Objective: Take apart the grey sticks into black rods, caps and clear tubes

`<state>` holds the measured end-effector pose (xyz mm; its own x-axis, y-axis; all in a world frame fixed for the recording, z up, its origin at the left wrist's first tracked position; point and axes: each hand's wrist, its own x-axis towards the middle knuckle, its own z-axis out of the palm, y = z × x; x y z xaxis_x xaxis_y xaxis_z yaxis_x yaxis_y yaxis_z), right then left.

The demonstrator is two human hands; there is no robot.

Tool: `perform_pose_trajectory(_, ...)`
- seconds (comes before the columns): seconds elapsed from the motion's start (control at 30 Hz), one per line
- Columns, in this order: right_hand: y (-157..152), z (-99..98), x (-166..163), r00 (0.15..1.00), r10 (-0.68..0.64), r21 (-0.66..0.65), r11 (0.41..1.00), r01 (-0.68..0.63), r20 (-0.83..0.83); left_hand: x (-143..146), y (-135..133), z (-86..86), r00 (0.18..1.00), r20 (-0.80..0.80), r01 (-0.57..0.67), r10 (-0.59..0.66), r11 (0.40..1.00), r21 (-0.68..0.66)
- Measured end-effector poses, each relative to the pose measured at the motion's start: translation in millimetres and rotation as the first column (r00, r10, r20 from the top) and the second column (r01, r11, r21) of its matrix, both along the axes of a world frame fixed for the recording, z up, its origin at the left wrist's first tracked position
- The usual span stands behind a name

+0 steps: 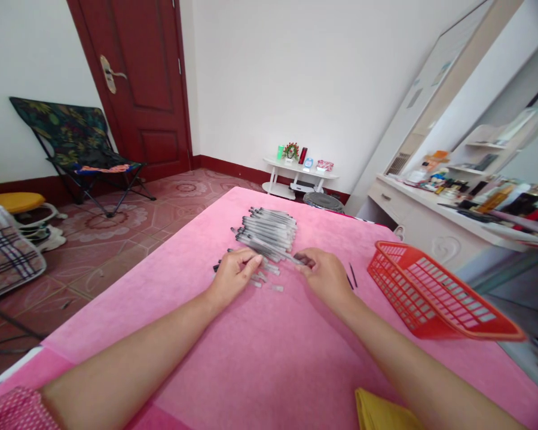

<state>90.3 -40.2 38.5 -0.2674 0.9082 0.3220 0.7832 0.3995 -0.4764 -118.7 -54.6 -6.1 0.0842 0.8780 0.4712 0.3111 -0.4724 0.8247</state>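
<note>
A pile of clear pens with dark ends (269, 230) lies side by side on the pink cloth (233, 352). My left hand (235, 270) is at the pile's near left edge, thumb and fingers pinched together; what is between them, if anything, is hidden. At the near right corner of the pile, my right hand (323, 272) has its fingers closed on the end of a clear pen (291, 258), which points left toward the pile. Small clear pen caps (277, 288) are scattered between the hands. Beside my right hand lie thin dark refills (352, 275).
An orange-red plastic basket (430, 292) stands at the right of the table. Folded yellow cloth (383, 412) lies at the near edge by my right forearm. Beyond the table are a low white stand (302, 167), a folding chair (72, 137) and a cluttered dresser (439, 221).
</note>
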Motion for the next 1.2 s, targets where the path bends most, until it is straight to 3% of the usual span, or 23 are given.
perform_pose_trajectory(0.1,-9,2.4,-10,0.913,0.044,-0.193,0.972,-0.133,-0.405,9,-6,4.2,0.995,0.102,-0.005,0.009,1.000,-0.031)
perform_pose_trajectory(0.2,-21,0.8,-21,0.762,0.046,-0.338,0.878,-0.338,-0.646,19,-13,9.7,0.946,0.322,0.111,-0.050,0.979,-0.174)
perform_pose_trajectory(0.33,-34,-4.5,-25,0.675,-0.017,-0.467,0.735,-0.492,-0.737,30,-21,13.9,0.802,0.581,0.330,-0.142,0.915,-0.232)
perform_pose_trajectory(0.43,-39,-8.4,-21,0.596,-0.085,-0.515,0.611,-0.601,-0.798,33,-25,14.6,0.698,0.680,0.491,-0.223,0.841,-0.229)
perform_pose_trajectory(0.53,-41,-11.0,-17,0.546,-0.146,-0.539,0.496,-0.681,-0.825,34,-28,15.3,0.626,0.739,0.575,-0.249,0.787,-0.223)
perform_pose_trajectory(0.63,-42,-12.9,-16,0.542,-0.163,-0.551,0.450,-0.703,-0.825,35,-31,16.5,0.591,0.774,0.595,-0.228,0.771,-0.227)
perform_pose_trajectory(0.73,-41,-13.6,-18,0.569,-0.137,-0.554,0.495,-0.669,-0.811,37,-32,17.3,0.602,0.781,0.544,-0.168,0.802,-0.247)
perform_pose_trajectory(0.9,-37,-11.3,-24,0.726,0.073,-0.445,0.746,-0.495,-0.684,40,-33,16.4,0.620,0.780,0.437,-0.088,0.864,-0.250)
perform_pose_trajectory(1.03,-39,-4.7,-27,0.921,0.158,-0.239,0.938,-0.253,-0.355,43,-31,14.5,0.648,0.760,0.355,-0.056,0.905,-0.235)
perform_pose_trajectory(1.1,-42,-1.0,-27,0.982,0.140,-0.102,0.983,-0.154,-0.128,42,-30,14.2,0.668,0.743,0.321,-0.049,0.919,-0.228)
perform_pose_trajectory(1.2,-47,-2.9,-24,0.990,0.053,0.009,0.998,-0.054,0.132,38,-26,15.7,0.701,0.713,0.261,0.005,0.929,-0.262)
